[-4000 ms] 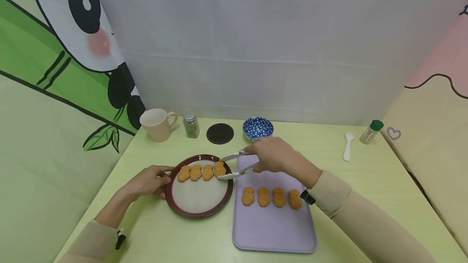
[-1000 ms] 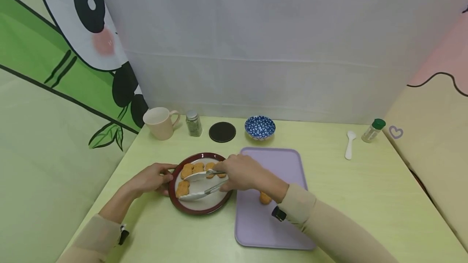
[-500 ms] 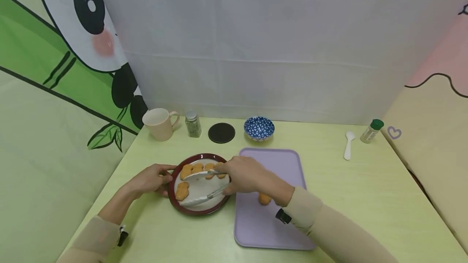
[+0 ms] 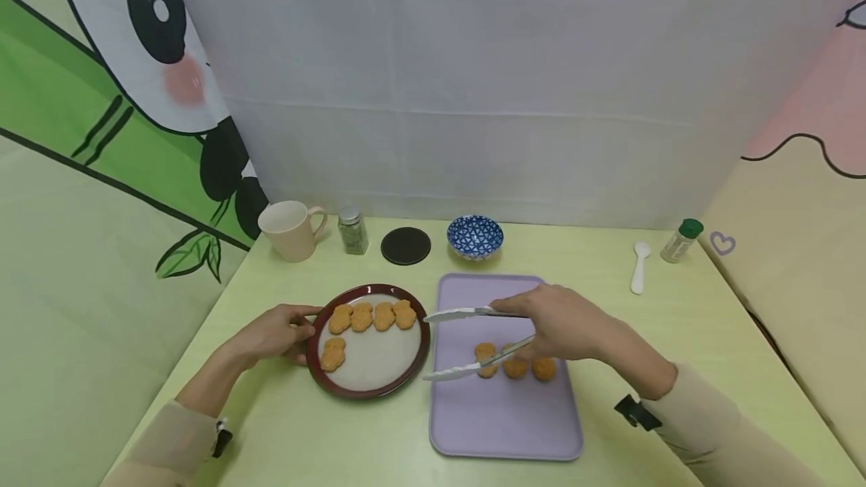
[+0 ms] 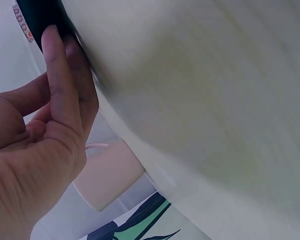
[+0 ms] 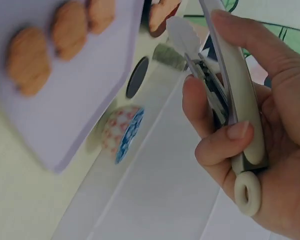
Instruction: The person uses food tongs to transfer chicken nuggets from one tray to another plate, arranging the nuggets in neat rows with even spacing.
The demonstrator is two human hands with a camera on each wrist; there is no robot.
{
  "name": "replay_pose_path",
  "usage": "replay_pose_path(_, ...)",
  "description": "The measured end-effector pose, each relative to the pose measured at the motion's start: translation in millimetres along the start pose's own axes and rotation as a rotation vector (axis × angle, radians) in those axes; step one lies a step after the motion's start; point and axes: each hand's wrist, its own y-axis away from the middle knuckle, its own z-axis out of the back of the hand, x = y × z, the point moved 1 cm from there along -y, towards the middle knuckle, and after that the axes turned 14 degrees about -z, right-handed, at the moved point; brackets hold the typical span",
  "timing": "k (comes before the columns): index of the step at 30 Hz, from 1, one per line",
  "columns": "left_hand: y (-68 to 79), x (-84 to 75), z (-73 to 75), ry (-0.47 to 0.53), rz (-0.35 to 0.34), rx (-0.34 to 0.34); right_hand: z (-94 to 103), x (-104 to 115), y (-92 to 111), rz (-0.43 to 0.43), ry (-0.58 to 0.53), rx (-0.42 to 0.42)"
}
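Observation:
My left hand holds the left rim of a brown-rimmed plate, fingers at its edge in the left wrist view. On the plate, several golden-brown, peanut-shaped nuggets form a back row, and a single nugget lies at the front left. My right hand grips kitchen tongs by their pale handles. The tong arms are spread above the lilac tray, with nothing between the tips. Three nuggets lie on the tray, partly hidden by the tongs and hand.
Along the back stand a pink mug, a spice jar, a black coaster and a blue patterned bowl. At the right are a white spoon and a green-capped bottle. A white cloth hangs behind.
One nugget has gone from the tray to the plate's front left. The tongs have spread off it, and my right hand has moved right over the tray. My left hand stays at the rim.

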Motion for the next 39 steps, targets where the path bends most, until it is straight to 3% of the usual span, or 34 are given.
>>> replay_pose_path(9, 0.9, 0.2, 2.0, 0.021, -0.011, 0.011, -0.4, -49, 35, -0.077, 0.019, 0.048)
replay_pose_path(18, 2.5, -0.7, 1.3, 0.024, -0.038, 0.021, -1.8, -62, 40, -0.112, 0.031, 0.099)
replay_pose_path(32, -0.9, 1.1, 1.7, 0.007, -0.004, 0.013, -0.4, -55, 35, -0.059, 0.029, 0.048)
replay_pose_path(39, -1.6, 0.4, 1.5, 0.005, 0.004, 0.016, 5.0, -12, 3, 0.016, 0.012, -0.011)
